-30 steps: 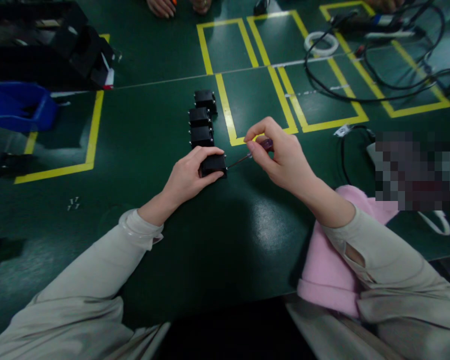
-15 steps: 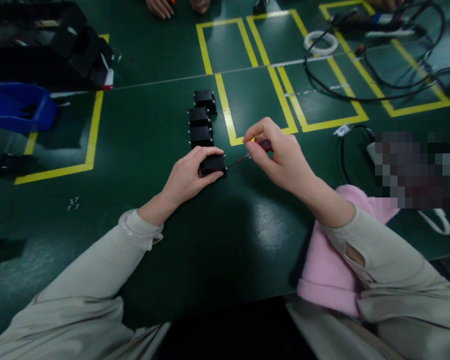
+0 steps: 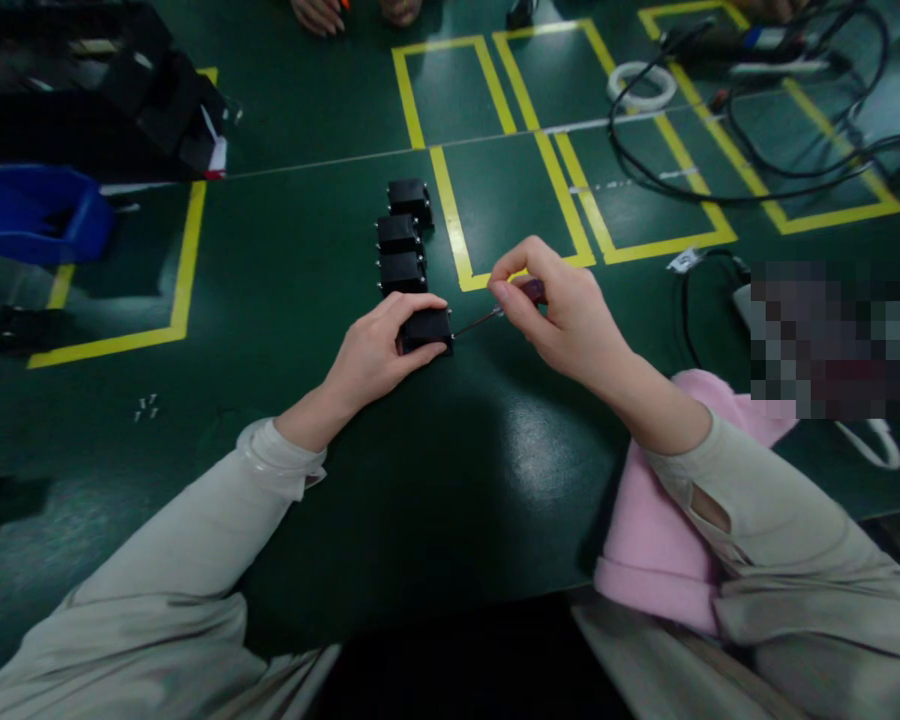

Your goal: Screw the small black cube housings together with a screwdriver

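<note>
My left hand (image 3: pixel 379 347) grips a small black box-shaped part (image 3: pixel 429 327) on the green table, thumb on the near side and fingers on the far side. In my right hand (image 3: pixel 559 310) is a screwdriver (image 3: pixel 480 321) with a dark purple handle, partly hidden by the fingers. Its thin shaft slants down to the left, and the tip is at a small screw on the part's right side. Beyond the held part, three similar black parts (image 3: pixel 403 270) stand in a row, small silver screws showing on their sides.
Several loose screws (image 3: pixel 147 407) lie at left. A blue bin (image 3: pixel 41 212) and a black rack (image 3: pixel 67 110) stand at far left. Pink cloth (image 3: pixel 660 530) lies under my right forearm. Black cables (image 3: pixel 622 150) and a white ring (image 3: pixel 641 86) are at back right. Another person's hands (image 3: pixel 321 14) show at the top.
My right hand and the screwdriver handle have shifted very slightly to the right. My left hand and the black parts look unchanged.
</note>
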Action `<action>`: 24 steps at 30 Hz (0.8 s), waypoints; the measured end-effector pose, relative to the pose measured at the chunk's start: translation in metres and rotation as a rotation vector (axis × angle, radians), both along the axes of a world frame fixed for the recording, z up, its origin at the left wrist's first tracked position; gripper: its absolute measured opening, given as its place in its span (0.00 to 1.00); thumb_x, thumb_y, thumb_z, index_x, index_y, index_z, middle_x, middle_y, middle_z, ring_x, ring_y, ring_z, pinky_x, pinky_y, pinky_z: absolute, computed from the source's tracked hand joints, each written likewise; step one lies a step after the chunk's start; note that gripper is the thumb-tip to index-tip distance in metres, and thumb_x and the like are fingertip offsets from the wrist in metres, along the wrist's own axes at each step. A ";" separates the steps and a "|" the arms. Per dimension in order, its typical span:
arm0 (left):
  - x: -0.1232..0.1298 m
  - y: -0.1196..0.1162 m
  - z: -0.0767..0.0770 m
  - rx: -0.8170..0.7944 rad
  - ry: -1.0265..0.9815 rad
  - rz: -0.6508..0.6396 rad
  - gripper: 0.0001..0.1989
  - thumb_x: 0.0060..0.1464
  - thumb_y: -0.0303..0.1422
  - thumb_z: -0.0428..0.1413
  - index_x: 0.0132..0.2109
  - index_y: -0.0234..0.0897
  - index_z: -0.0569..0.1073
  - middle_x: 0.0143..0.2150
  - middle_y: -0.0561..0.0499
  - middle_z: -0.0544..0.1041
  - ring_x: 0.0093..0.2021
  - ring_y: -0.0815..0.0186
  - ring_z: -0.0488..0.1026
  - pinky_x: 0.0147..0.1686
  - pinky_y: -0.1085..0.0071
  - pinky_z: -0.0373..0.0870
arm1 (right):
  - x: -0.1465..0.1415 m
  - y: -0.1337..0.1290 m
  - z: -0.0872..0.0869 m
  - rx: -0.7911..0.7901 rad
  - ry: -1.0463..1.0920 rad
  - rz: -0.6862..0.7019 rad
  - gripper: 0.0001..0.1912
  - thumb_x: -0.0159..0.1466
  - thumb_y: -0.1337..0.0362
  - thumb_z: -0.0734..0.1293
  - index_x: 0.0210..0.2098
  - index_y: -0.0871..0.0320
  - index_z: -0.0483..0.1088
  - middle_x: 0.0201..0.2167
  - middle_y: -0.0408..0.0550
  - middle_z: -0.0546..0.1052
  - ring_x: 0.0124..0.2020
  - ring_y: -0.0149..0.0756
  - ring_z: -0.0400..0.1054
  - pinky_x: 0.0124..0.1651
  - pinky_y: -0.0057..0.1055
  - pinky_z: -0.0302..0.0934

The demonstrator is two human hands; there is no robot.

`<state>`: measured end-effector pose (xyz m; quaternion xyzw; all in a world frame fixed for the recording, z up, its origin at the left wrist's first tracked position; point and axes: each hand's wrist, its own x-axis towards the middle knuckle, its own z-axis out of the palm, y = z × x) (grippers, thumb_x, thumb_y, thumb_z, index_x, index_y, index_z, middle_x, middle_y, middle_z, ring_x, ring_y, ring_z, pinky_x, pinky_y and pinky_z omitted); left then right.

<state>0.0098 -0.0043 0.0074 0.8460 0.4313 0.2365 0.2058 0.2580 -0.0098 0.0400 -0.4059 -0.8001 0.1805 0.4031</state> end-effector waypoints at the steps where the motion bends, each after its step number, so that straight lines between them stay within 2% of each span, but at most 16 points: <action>1: 0.000 0.000 0.000 0.000 0.001 0.002 0.22 0.60 0.36 0.60 0.60 0.39 0.71 0.56 0.48 0.76 0.55 0.58 0.74 0.56 0.64 0.70 | 0.000 0.000 0.000 0.008 0.005 -0.003 0.08 0.72 0.59 0.59 0.40 0.56 0.65 0.30 0.40 0.71 0.27 0.26 0.66 0.32 0.27 0.59; 4: 0.000 0.000 0.000 0.000 -0.005 0.005 0.22 0.60 0.37 0.61 0.60 0.39 0.71 0.56 0.48 0.76 0.55 0.58 0.74 0.56 0.64 0.70 | 0.000 0.000 -0.001 0.011 0.019 0.000 0.07 0.72 0.60 0.59 0.42 0.56 0.65 0.31 0.40 0.71 0.28 0.26 0.66 0.33 0.26 0.60; 9: 0.001 0.000 0.000 -0.005 -0.008 0.003 0.22 0.60 0.37 0.60 0.60 0.40 0.71 0.56 0.48 0.76 0.55 0.58 0.74 0.56 0.63 0.70 | 0.001 0.000 -0.002 0.010 0.021 0.015 0.09 0.72 0.58 0.60 0.39 0.56 0.66 0.32 0.41 0.71 0.28 0.26 0.67 0.33 0.26 0.60; 14: 0.001 0.000 0.000 -0.012 -0.004 0.012 0.22 0.60 0.37 0.60 0.60 0.40 0.71 0.56 0.48 0.76 0.55 0.58 0.74 0.55 0.63 0.70 | 0.000 0.000 -0.002 0.010 0.024 -0.001 0.07 0.71 0.61 0.59 0.43 0.55 0.65 0.32 0.40 0.71 0.28 0.26 0.66 0.33 0.27 0.60; 19: 0.001 0.000 0.000 -0.003 -0.004 0.000 0.22 0.60 0.37 0.60 0.60 0.39 0.71 0.56 0.48 0.76 0.55 0.58 0.74 0.56 0.64 0.69 | 0.000 0.000 -0.001 -0.007 0.034 0.007 0.10 0.72 0.56 0.60 0.39 0.56 0.65 0.31 0.41 0.71 0.26 0.26 0.66 0.31 0.27 0.58; 24: 0.001 0.000 0.000 -0.004 0.000 0.005 0.22 0.61 0.37 0.60 0.60 0.40 0.71 0.55 0.48 0.76 0.55 0.58 0.74 0.55 0.64 0.70 | 0.000 -0.001 0.001 -0.041 0.048 0.025 0.07 0.72 0.61 0.58 0.45 0.56 0.64 0.28 0.38 0.70 0.24 0.25 0.63 0.32 0.27 0.59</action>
